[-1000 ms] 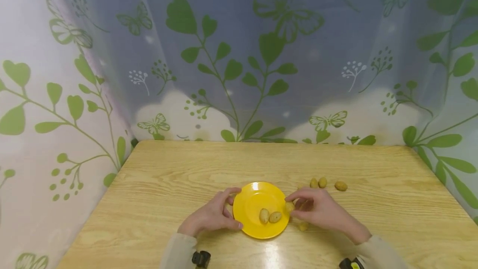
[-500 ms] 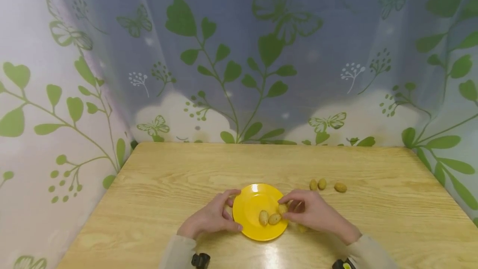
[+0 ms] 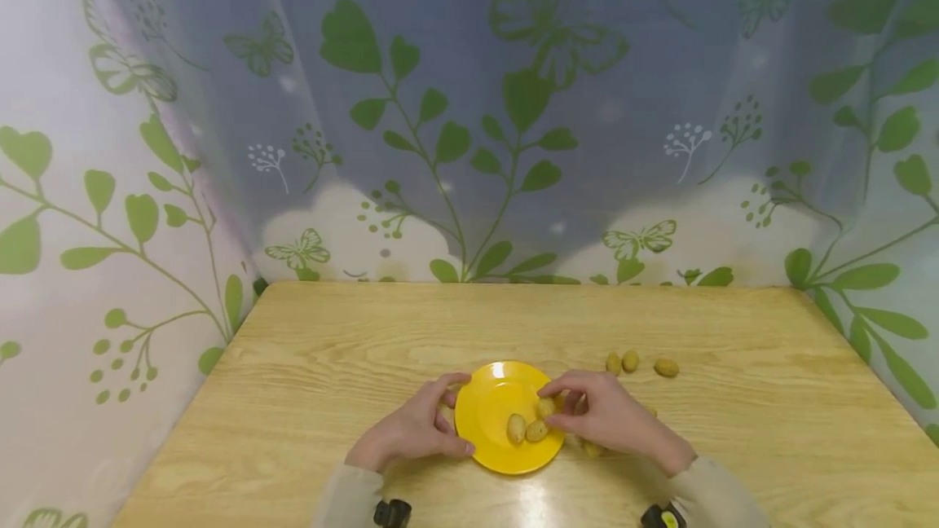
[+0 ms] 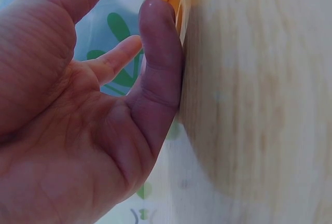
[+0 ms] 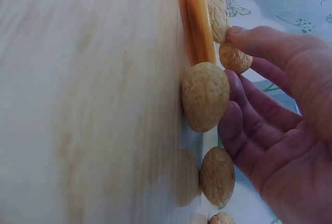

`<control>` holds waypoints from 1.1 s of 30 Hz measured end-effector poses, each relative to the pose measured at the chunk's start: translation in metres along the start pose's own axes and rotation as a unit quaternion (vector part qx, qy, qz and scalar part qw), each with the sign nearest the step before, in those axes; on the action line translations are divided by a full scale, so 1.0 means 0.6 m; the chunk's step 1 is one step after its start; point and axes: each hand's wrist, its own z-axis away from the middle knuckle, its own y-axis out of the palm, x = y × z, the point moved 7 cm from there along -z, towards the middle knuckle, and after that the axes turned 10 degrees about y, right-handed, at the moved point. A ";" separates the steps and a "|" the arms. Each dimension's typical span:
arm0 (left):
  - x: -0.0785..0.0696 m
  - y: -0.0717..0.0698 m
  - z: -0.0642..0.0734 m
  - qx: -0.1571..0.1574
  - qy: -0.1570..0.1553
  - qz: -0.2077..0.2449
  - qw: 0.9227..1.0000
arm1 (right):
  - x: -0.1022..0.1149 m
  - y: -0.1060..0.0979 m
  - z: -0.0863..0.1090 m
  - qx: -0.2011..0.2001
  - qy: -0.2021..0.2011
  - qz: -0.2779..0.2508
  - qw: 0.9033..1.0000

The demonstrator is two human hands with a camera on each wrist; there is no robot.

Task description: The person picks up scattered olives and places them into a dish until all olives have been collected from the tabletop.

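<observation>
A yellow plate (image 3: 484, 451) lies on the wooden table. My left hand (image 3: 414, 424) holds its left rim, thumb at the near side and fingers curved along the edge; the left wrist view shows a fingertip (image 4: 155, 14) against the rim. Over the plate's right side, my right hand (image 3: 605, 414) pinches a wrinkled tan oval nut-like piece (image 5: 236, 58) between thumb and fingers. Two similar pieces (image 3: 517, 429) rest on the plate beside it. Right of the plate, another oval piece (image 3: 592, 449) lies on the table, partly hidden under the right hand.
Three more oval pieces (image 3: 666, 367) lie on the table behind the right hand, and one (image 3: 650, 411) peeks out beside the wrist. A patterned curtain (image 3: 469, 145) hangs along the table's back edge.
My right hand has moved left, carrying the pinched oval piece from the plate's right rim in over the plate, close to the two others. My left hand stays at the rim.
</observation>
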 end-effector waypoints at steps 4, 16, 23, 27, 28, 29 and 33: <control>0.002 -0.001 0.001 -0.002 0.003 -0.002 1.000 | 0.001 0.002 -0.004 0.007 -0.001 -0.006 1.000; -0.007 0.001 -0.001 0.002 0.010 0.001 1.000 | -0.002 0.003 -0.005 0.015 0.012 -0.004 1.000; -0.004 0.000 0.001 -0.002 0.005 -0.001 1.000 | 0.004 -0.006 0.000 0.003 -0.002 -0.012 1.000; -0.003 0.001 0.002 -0.003 0.007 0.000 1.000 | 0.009 -0.014 0.007 -0.012 -0.014 -0.017 1.000; -0.003 0.001 0.002 -0.003 0.009 0.001 1.000 | 0.009 -0.017 0.009 -0.017 -0.016 -0.017 1.000; -0.004 0.002 0.002 -0.003 0.011 0.004 1.000 | 0.010 -0.020 0.011 -0.023 -0.018 -0.017 0.999; -0.007 0.004 0.001 -0.003 0.012 0.010 1.000 | 0.009 -0.036 0.021 -0.045 -0.026 -0.017 0.999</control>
